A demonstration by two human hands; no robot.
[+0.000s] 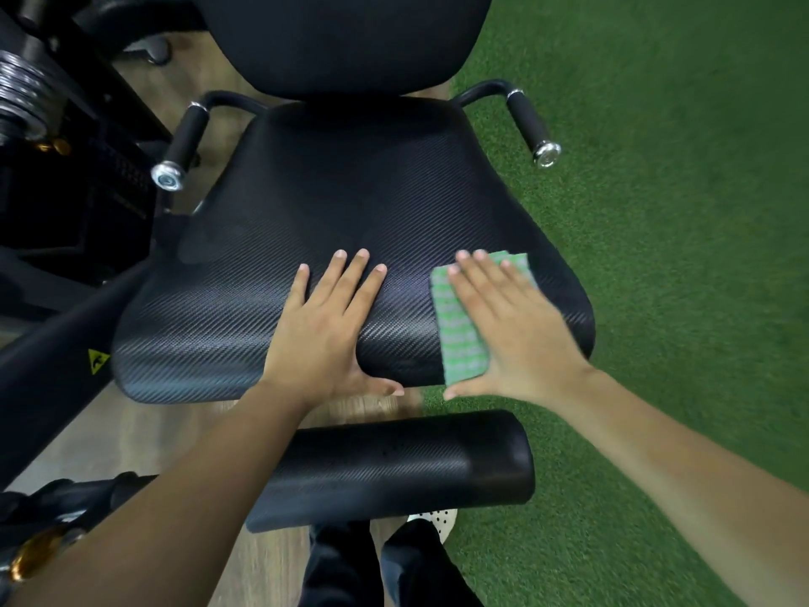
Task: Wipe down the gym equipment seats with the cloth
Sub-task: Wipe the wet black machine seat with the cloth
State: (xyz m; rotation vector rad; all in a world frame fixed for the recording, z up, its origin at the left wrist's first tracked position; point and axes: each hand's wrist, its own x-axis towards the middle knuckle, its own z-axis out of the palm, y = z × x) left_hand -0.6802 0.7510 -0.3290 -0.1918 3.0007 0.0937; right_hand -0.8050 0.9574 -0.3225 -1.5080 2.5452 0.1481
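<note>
A black textured seat pad (306,203) of a gym machine fills the middle of the view. My left hand (326,326) lies flat on the seat's front part, fingers straight and spread. To its right, my right hand (512,330) presses flat on a folded green and white checked cloth (462,335) on the seat's front right area. The cloth's left strip and far edge show beside and beyond my fingers; the remainder is hidden under the palm.
A black backrest (346,37) rises behind the seat, with a padded handle on the left (186,140) and right (532,122). A black roller pad (394,466) sits below the seat's front edge. Weight plates (22,94) and frame are at left, green turf (678,212) at right.
</note>
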